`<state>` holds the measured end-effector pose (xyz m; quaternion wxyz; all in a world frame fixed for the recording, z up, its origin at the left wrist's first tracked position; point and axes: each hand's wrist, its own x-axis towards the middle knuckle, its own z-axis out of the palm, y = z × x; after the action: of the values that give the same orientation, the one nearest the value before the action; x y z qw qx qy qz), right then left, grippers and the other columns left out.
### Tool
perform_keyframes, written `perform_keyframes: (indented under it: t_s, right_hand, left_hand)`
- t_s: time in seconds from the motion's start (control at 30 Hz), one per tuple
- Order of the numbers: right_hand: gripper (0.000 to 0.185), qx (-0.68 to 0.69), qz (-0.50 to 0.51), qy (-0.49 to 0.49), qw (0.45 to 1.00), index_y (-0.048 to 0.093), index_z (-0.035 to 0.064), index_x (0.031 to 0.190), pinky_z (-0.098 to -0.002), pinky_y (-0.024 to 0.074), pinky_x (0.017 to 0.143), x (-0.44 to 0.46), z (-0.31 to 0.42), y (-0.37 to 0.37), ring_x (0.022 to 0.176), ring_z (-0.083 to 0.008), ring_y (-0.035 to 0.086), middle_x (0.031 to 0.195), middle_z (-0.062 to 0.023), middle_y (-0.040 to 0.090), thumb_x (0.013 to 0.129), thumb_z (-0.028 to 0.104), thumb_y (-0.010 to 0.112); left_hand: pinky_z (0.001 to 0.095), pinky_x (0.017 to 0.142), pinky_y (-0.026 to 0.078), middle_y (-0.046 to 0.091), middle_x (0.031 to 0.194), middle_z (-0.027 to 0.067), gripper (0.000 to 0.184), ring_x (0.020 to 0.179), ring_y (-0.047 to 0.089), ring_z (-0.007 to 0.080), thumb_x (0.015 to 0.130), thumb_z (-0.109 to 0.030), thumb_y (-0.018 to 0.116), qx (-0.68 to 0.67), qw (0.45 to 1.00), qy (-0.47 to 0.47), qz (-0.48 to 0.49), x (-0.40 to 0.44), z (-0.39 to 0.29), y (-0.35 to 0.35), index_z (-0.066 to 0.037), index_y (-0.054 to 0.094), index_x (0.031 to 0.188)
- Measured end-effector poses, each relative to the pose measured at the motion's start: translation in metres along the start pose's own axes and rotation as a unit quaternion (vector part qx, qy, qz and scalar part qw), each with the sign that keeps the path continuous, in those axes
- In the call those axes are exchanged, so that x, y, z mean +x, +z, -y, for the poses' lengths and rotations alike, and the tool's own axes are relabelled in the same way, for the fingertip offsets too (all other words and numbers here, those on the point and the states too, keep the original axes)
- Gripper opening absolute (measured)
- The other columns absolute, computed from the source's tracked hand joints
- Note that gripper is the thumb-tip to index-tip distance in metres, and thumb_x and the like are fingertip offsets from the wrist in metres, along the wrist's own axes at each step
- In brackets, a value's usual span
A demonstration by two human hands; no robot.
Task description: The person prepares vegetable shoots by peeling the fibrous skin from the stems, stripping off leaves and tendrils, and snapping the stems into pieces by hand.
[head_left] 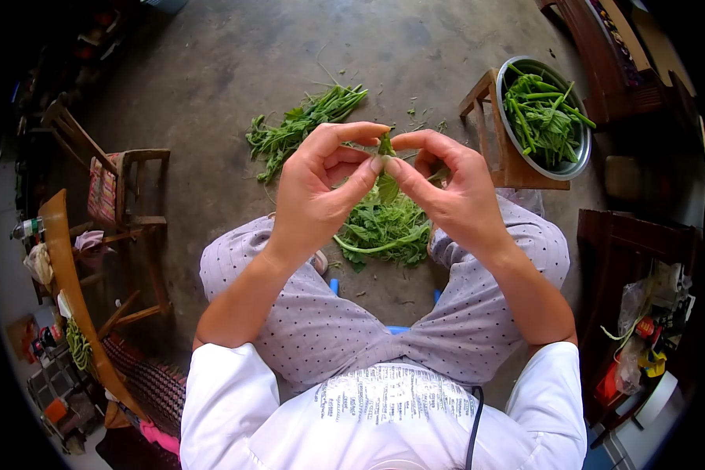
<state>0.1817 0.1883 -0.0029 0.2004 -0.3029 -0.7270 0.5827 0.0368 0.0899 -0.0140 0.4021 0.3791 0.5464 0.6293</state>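
My left hand [321, 176] and my right hand [454, 184] meet in front of me, thumbs nearly touching. Between their fingertips both pinch a green leafy stem [386, 146], with a leaf hanging just below the thumbs. Under the hands, on the floor between my feet, lies a pile of green leaves and trimmings [384, 231]. Farther out, beyond my left hand, a bunch of leafy stems [309, 121] rests on the concrete.
At the right a metal basin [586, 149] of green stems and leaves sits on a wooden stool [517, 168]. A wooden chair [125, 180] stands at the left, near a curved wooden board [86, 305]. Dark wooden furniture [634, 235] lines the right side.
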Motion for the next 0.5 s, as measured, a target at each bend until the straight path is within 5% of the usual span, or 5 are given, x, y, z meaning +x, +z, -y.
perform_keyframes:
  t_s: [0.3,0.5]
  right_hand:
    - [0.012,-0.134,-0.040,-0.189,0.972,0.057,-0.0018,0.084,-0.0371,0.0442,0.061,0.011,-0.003,0.025,0.068,-0.0280,0.055,0.074,-0.0142,0.056,0.076,0.006,0.060]
    - [0.011,-0.208,0.000,-0.229,0.951,0.053,-0.0004,0.082,-0.0407,0.0427,0.066,0.015,-0.001,0.029,0.074,-0.0321,0.052,0.075,-0.0147,0.052,0.077,0.006,0.059]
  left_hand:
    - [0.0234,0.078,0.053,0.058,0.094,0.0063,0.029,0.086,0.063,0.0122,0.079,0.005,0.060,0.067,0.998,0.015,-0.017,-0.009,0.001,-0.013,0.003,0.059,0.109]
    - [0.0220,0.079,0.050,0.060,0.094,0.0039,0.031,0.086,0.060,0.0094,0.080,0.003,0.061,0.062,0.997,-0.048,-0.001,-0.014,-0.008,-0.024,0.001,0.058,0.111]
